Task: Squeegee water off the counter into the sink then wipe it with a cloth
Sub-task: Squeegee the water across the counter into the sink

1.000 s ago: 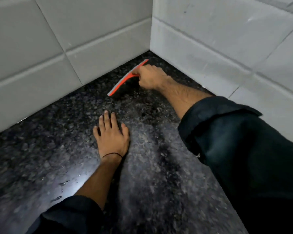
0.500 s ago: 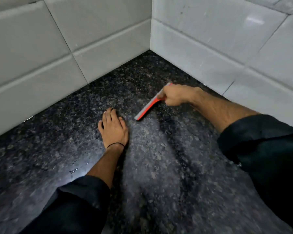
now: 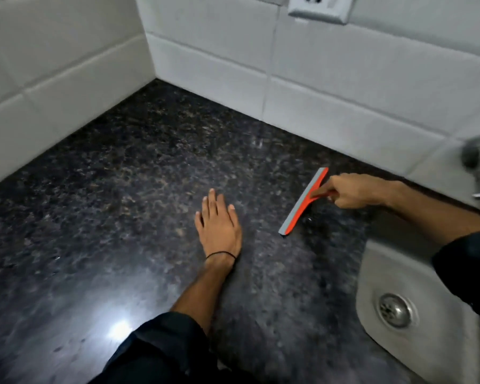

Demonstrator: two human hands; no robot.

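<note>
Orange-and-grey squeegee [image 3: 302, 202], black speckled counter [image 3: 139, 173], white tiles [image 3: 330, 87]

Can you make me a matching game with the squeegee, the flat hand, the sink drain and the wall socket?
Things:
1. squeegee
2. left hand
3. sink drain
4. wall socket

Descriptions:
A. up on the white tiles
B. lying flat on the dark counter
C. round and shiny, lower right
D. orange and grey, held by the right hand

Pairs: 1-D, 2-B, 3-C, 4-A
</note>
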